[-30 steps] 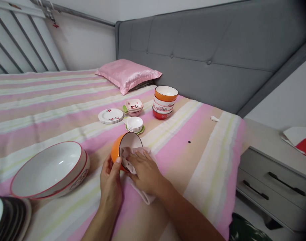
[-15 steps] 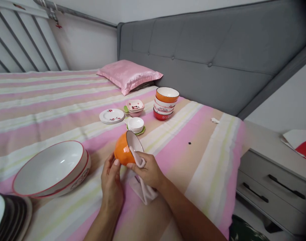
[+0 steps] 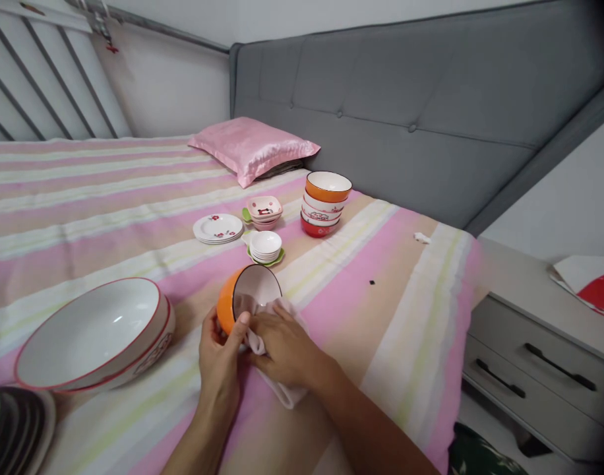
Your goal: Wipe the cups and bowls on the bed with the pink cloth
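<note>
An orange bowl (image 3: 226, 305) with a white inside and dark rim is tilted on its side, its mouth facing right and up. My left hand (image 3: 221, 353) grips it from the lower left, thumb at the rim. In my right hand (image 3: 282, 343) is a pale pink cloth (image 3: 288, 394), bunched under the fingers and pressed into the bowl's mouth; part of it hangs below. The right fingertips are partly hidden by the cloth. Just beyond the bowl sits a stack of small white dishes (image 3: 266, 244) on a green leaf-shaped dish (image 3: 278, 258).
Farther back stand stacked bowls (image 3: 322, 214), white flowered plates (image 3: 217, 227) and pink square dishes (image 3: 264, 208). Large red-rimmed bowls (image 3: 97, 330) and dark-edged plates (image 3: 22, 422) lie at left. A pink pillow (image 3: 255, 148) rests near the grey headboard (image 3: 381, 119); a nightstand (image 3: 529, 356) is right.
The orange bowl has turned so its mouth faces me more. My right hand has moved with the cloth from the rim into the bowl. My left hand still holds the bowl.
</note>
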`<action>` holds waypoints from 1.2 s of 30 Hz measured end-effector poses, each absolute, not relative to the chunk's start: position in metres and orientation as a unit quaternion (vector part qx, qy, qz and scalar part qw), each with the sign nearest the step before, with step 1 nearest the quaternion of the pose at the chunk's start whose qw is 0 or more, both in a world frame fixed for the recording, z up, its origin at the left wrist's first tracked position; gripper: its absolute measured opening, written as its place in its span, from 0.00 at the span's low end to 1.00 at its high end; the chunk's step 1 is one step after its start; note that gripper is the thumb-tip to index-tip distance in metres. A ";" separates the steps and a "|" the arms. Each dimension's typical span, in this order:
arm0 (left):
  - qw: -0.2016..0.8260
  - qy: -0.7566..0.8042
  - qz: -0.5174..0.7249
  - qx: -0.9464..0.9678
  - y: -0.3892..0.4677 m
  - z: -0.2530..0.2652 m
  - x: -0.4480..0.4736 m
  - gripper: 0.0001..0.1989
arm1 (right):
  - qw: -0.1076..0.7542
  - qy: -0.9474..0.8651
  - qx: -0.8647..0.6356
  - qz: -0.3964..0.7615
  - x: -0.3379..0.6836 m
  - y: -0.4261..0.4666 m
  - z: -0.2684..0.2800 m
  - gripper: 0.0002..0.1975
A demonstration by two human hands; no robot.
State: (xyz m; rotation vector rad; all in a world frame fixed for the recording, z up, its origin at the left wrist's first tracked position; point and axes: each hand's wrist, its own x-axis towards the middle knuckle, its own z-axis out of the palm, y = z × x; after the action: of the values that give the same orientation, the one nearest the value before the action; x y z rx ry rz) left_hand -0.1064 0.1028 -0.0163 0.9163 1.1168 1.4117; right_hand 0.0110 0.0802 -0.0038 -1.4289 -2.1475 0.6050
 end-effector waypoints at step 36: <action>0.549 0.489 0.572 0.365 0.106 -0.017 -0.108 0.26 | 0.240 -0.784 -0.530 0.218 0.017 0.081 -0.008 0.23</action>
State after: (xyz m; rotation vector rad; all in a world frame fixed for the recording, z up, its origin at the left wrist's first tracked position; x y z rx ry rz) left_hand -0.1080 0.1063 -0.0173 0.8637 1.1573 1.3536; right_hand 0.0170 0.0808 -0.0080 -1.4508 -2.1448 0.5968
